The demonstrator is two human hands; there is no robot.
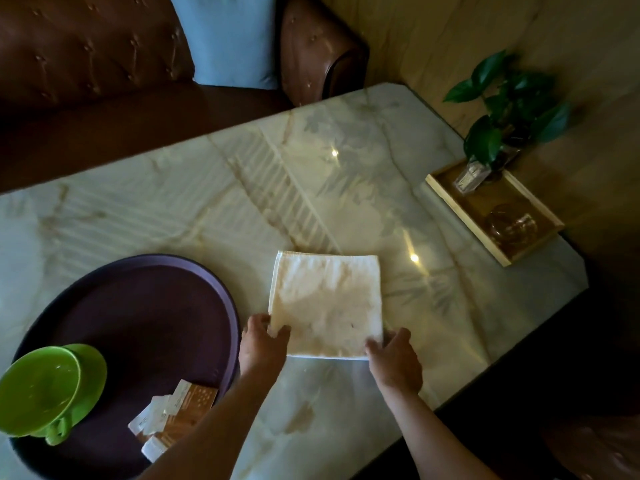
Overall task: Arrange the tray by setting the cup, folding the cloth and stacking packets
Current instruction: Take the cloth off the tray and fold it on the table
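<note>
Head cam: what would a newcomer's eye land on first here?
Probably the pale cloth, lying flat and square on the marble table at centre, with the left hand and right hand pinching its two near corners. Next, the bright green cup on its green saucer at the near-left of the round purple tray, with loose packets beside it.

A cream square cloth [327, 304] is lying flat on the glossy marble counter [214, 202]. The left hand [260, 344] and right hand [394, 362] are pinching its two near corners. Beside it, a round purple tray [152, 306] is carrying a green cup [41, 389] on a green saucer [91, 372] and loose paper packets [173, 414].
</note>
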